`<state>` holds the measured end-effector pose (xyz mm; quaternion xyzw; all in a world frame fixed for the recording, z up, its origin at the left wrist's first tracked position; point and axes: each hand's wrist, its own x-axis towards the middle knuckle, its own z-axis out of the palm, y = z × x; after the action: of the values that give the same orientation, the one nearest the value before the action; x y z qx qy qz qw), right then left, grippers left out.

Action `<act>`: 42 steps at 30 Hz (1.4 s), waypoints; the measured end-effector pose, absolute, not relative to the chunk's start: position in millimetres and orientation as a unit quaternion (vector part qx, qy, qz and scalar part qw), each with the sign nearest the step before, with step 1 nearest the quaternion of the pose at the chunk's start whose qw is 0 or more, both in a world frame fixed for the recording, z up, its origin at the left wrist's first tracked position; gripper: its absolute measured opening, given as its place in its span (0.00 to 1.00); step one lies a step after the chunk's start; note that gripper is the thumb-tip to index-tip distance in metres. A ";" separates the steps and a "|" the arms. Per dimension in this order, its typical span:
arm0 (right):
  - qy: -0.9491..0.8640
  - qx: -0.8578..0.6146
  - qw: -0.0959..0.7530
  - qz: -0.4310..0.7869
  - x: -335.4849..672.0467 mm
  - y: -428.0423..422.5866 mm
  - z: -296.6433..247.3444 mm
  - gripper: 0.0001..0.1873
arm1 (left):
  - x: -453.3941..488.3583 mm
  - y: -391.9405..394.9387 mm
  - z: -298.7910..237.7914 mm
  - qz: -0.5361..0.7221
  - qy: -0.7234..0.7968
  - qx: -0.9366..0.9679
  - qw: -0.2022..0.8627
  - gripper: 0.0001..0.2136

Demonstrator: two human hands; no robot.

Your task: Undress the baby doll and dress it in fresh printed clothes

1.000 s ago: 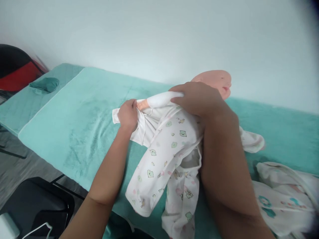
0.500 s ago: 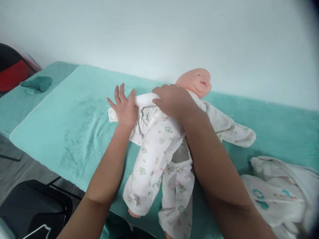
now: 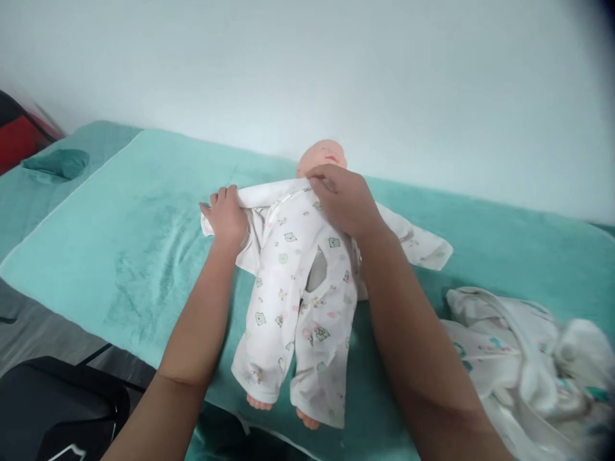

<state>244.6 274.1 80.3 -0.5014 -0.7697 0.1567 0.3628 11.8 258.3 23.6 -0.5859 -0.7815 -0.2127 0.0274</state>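
Observation:
A baby doll (image 3: 323, 157) lies on its back, its head toward the wall, in a white printed shirt (image 3: 410, 237) and white trousers (image 3: 283, 294) with animal prints and an open crotch. My left hand (image 3: 225, 214) is closed on white cloth at the shirt's left side, near a sleeve end. At the doll's chest, just below its head, my right hand (image 3: 343, 198) pinches the other end of this cloth. A smooth white strip stretches between both hands, apparently part of the shirt. The doll's toes show below the trouser legs. My right fingertips are partly hidden.
A teal cover (image 3: 120, 211) spreads over the bed, which stands against a pale wall. Bunched white printed cloth (image 3: 519, 352) lies at the right. A black chair (image 3: 57, 410) stands at the lower left, and something red and black is at the far left.
My left fingers, spread before, have curled onto the cloth. The white strip between my hands is longer. The trouser legs lie straighter and closer together, and the view has shifted.

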 end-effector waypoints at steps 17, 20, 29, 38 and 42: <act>-0.645 -0.700 0.302 -0.037 333.3 229.2 5.3 0.26 | 67.9 222.0 66.7 -0.374 -0.571 -0.730 -0.034 0.20; -0.612 -0.709 0.349 -0.025 333.6 235.7 2.7 0.25 | 116.1 228.0 88.1 -0.248 -0.463 -0.850 -0.042 0.16; -0.569 -0.718 0.398 0.044 341.2 240.8 -1.1 0.21 | 224.7 269.3 87.3 0.036 -0.445 -0.895 0.015 0.14; -0.521 -0.706 0.470 0.099 348.5 243.2 6.1 0.21 | 224.0 282.2 100.9 0.056 -0.476 -0.877 0.028 0.19; -0.472 -0.674 0.552 0.136 358.0 247.4 5.4 0.18 | 201.7 276.2 128.4 0.029 -0.491 -0.867 0.080 0.21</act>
<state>358.0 247.4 5.4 -0.6735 -0.4724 0.1360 0.5520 201.7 276.2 128.4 -0.8672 -0.4907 0.0293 0.0799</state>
